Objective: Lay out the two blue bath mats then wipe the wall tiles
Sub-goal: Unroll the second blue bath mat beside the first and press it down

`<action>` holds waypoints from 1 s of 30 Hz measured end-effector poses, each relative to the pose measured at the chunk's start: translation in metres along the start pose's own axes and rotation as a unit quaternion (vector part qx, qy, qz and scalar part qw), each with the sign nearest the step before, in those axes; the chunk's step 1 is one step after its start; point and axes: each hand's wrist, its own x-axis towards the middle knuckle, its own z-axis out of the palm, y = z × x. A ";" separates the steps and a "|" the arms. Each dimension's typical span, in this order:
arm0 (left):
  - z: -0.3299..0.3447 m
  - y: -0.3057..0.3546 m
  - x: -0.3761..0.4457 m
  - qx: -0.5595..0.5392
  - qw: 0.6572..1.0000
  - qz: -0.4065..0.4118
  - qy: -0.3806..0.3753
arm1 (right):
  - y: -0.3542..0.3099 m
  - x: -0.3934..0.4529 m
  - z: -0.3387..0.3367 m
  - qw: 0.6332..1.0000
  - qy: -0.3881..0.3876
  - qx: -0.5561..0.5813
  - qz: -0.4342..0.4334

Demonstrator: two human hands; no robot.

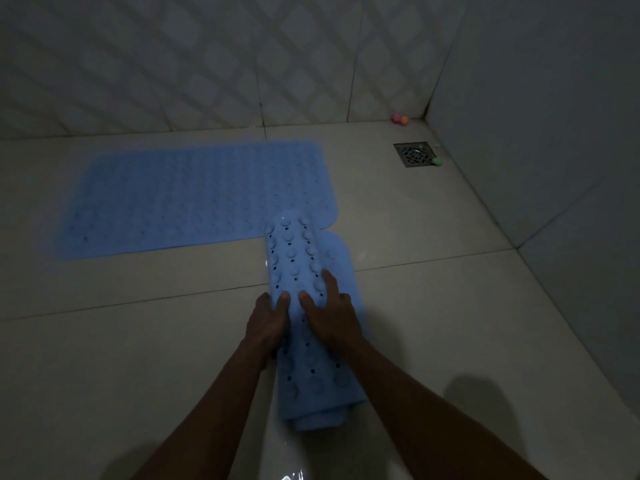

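One blue bath mat (194, 195) lies flat on the floor tiles along the far wall. A second blue bath mat (301, 258) is rolled or folded lengthwise, suction cups up, running from near me toward the first mat's right end, which its far end overlaps. My left hand (268, 320) grips this roll's left side, thumb on top. My right hand (330, 306) presses on its top right, fingers spread. The patterned wall tiles (207, 57) rise behind the flat mat.
A square metal floor drain (415, 154) sits in the far right corner. Small coloured balls (400, 119) lie in the corner and beside the drain (438, 162). A plain tiled wall (554, 116) closes the right side. The floor is wet and glossy near me.
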 end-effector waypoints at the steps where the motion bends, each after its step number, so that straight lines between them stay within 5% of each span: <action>1: -0.003 0.000 0.003 0.019 1.000 -0.008 0.018 | -0.001 -0.002 0.003 1.000 0.001 -0.005 -0.010; 5: -0.018 0.002 0.007 0.030 0.998 -0.002 0.059 | -0.009 -0.012 0.013 0.998 0.021 -0.047 -0.046; 13: -0.047 -0.011 0.000 -0.007 0.999 -0.043 0.015 | -0.018 -0.023 0.029 0.999 -0.040 -0.013 -0.001; 17: -0.064 -0.014 0.001 -0.005 0.998 -0.031 0.051 | -0.026 -0.023 0.037 1.000 0.008 0.015 -0.007; 23: -0.083 -0.020 -0.007 0.023 0.999 -0.024 0.031 | -0.037 -0.008 0.063 0.991 -0.075 -0.112 0.011; 30: -0.086 -0.032 -0.009 0.034 0.999 0.006 0.032 | -0.038 -0.025 0.063 0.996 -0.074 -0.035 -0.019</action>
